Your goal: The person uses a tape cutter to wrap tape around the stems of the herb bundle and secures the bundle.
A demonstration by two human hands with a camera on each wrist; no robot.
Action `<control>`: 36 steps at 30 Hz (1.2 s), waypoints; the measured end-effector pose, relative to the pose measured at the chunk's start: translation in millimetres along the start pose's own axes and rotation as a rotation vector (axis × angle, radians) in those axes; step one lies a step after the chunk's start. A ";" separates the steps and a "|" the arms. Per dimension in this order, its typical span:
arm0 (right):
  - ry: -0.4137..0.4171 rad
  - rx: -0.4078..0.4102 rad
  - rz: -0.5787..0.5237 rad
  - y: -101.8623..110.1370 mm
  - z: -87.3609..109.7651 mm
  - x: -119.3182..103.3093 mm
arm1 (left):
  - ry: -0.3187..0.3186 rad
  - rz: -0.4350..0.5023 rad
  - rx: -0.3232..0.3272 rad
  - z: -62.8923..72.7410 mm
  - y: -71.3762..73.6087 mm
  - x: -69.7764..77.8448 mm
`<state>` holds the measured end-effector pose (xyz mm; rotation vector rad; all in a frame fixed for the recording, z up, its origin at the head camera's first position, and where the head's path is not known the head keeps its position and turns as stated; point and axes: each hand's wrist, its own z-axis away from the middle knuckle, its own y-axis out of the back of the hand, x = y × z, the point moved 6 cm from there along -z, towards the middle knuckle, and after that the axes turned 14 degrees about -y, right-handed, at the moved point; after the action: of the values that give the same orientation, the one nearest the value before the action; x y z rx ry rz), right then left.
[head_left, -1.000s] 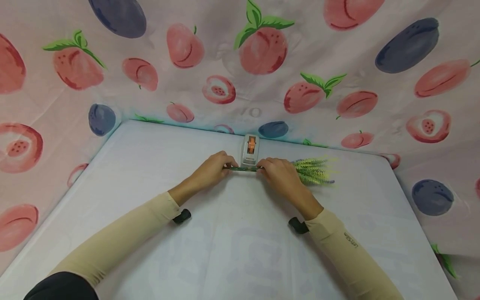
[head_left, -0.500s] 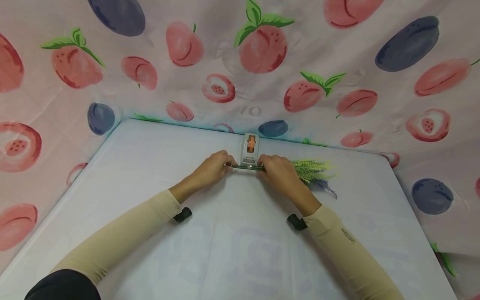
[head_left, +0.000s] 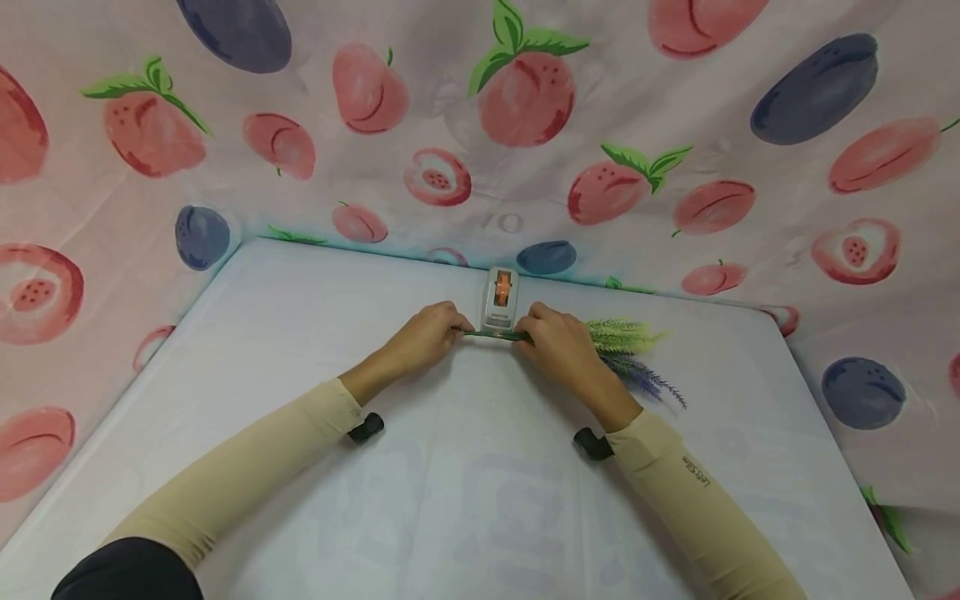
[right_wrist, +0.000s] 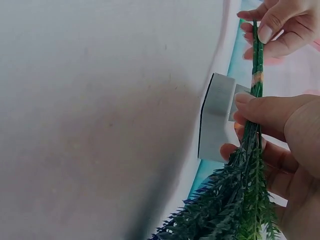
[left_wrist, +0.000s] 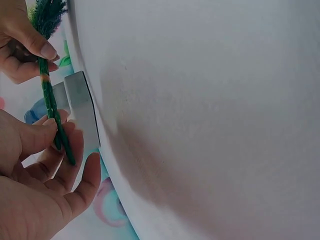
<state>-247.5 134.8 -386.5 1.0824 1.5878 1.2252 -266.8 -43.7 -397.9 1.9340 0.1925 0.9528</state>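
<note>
A bunch of artificial lavender sprigs (head_left: 626, 337), yellow-green and purple at the heads, is held level between both hands. Its green stems (left_wrist: 48, 97) carry a narrow band of tape (right_wrist: 257, 78) partway along. My left hand (head_left: 427, 335) pinches the stem ends between thumb and fingers. The right hand (head_left: 558, 343) grips the stems closer to the flower heads, which spread out to its right. Just behind the stems stands a grey tape dispenser (head_left: 499, 302) with an orange roll core, seen from its side in the right wrist view (right_wrist: 216, 117).
A white-covered table (head_left: 465, 483) lies under the hands. Behind it and at its sides hangs a fruit-print cloth (head_left: 450, 100), close to the dispenser. A black wrist camera (head_left: 366, 428) sits under the left wrist, another black camera (head_left: 594, 444) under the right.
The bunch has turned in the hands, so more of the purple heads show, hanging lower right. The right hand's fingers have shifted slightly on the stems; the dispenser has stayed in place.
</note>
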 end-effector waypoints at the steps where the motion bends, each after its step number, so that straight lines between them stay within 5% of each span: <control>1: 0.003 0.004 0.001 -0.2 -0.1 0.1 | -0.010 -0.008 0.002 -0.3 0.3 0.4; 19: 0.000 0.035 -0.090 3.4 -4.9 2.3 | 0.003 -0.014 0.003 -6.3 2.9 2.9; 36: -0.020 -0.044 -0.069 -6.7 -11.0 0.0 | -0.032 -0.201 -0.023 -11.5 -2.4 3.5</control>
<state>-258.9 131.0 -391.1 1.0012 1.5629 1.1942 -271.7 -32.8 -394.9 1.8672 0.3490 0.7878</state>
